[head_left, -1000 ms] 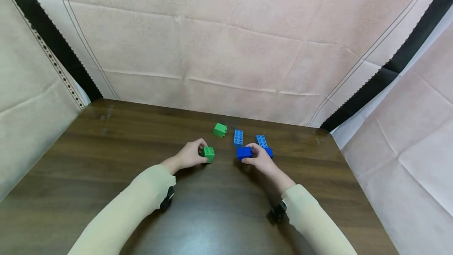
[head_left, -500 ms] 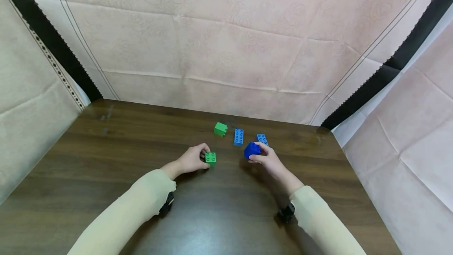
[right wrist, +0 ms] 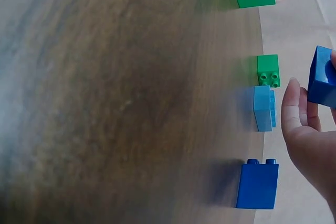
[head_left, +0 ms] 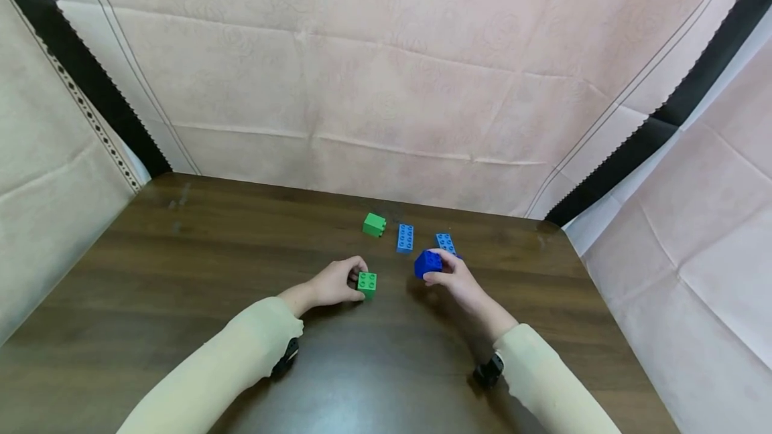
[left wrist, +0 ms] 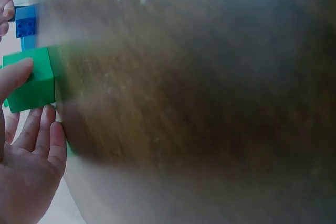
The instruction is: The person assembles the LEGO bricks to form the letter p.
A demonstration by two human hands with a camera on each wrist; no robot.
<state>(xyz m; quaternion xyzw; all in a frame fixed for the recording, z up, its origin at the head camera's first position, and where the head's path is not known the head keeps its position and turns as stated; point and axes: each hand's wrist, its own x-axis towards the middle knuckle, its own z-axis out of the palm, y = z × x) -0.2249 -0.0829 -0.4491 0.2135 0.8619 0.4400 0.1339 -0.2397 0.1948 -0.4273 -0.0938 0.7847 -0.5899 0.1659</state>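
Here's a bright green, studded plastic brick (head_left: 366, 285), pinched between thumb and fingers of the left hand (head_left: 334, 284), studs up, near the middle of the table; whether it touches the wood, I can't tell. Across from it, a dark blue plastic brick (head_left: 427, 264) sits in the right hand's (head_left: 456, 281) grip, held above the surface. The hands are apart, and so are their two bricks: nothing joined between them.

So, two bricks in hand, and by my count four more out on the table, none of them held. Just beyond the hands, a light blue studded brick (head_left: 405, 238) stands studs up; near it, a second green brick (head_left: 374, 225) lies on its side. Over by the right hand, another light blue brick (head_left: 445, 242) and, clearer from the right wrist, a second dark blue brick (right wrist: 257, 186) on its side; whether those two touch is hidden.

Underneath it all, a dark brown wood-grain table (head_left: 181, 253); behind, a pale, creased cloth backdrop (head_left: 362, 72).
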